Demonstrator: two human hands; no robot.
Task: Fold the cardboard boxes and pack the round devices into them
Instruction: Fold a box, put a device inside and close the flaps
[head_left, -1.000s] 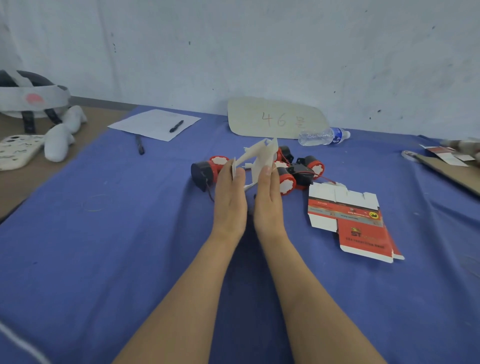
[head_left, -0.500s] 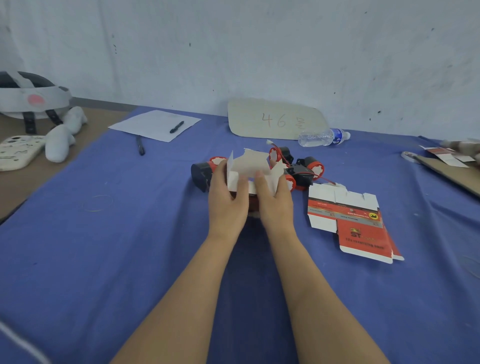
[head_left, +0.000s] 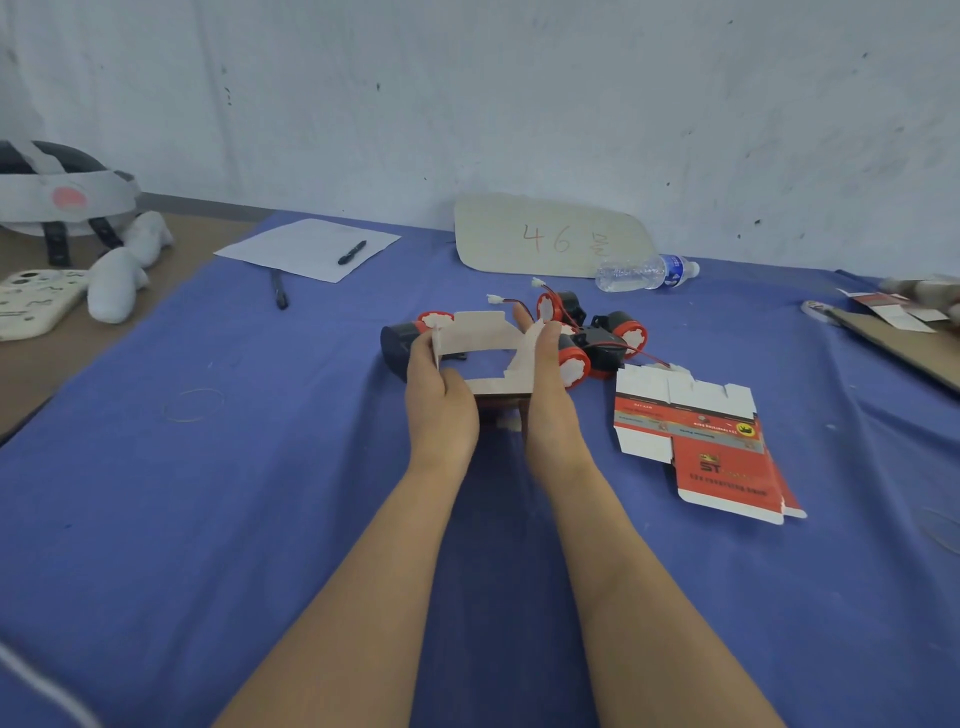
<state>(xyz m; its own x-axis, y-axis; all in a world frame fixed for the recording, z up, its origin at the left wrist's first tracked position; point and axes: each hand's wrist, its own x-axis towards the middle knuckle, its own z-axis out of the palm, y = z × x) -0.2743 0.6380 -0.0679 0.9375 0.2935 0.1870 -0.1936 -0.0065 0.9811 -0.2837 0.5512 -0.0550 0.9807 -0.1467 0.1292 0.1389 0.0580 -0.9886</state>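
Gripping a half-opened box (head_left: 485, 343) from either side, both hands keep it low over the desk (head_left: 208, 493); whether it touches the cloth I cannot tell. The left hand (head_left: 439, 400) curls round its left wall, and the right hand (head_left: 548, 395) clasps its right wall with one finger raised behind. The box's plain inner face is toward the camera. Just behind the box lie the devices (head_left: 574, 366), black with red caps and thin wires. Right of the box lie flat boxes (head_left: 722, 462). Farther behind it, a bottle (head_left: 644, 271) lies by a sign (head_left: 545, 239); behind and left, a pen (head_left: 352, 252) rests on paper (head_left: 291, 244).
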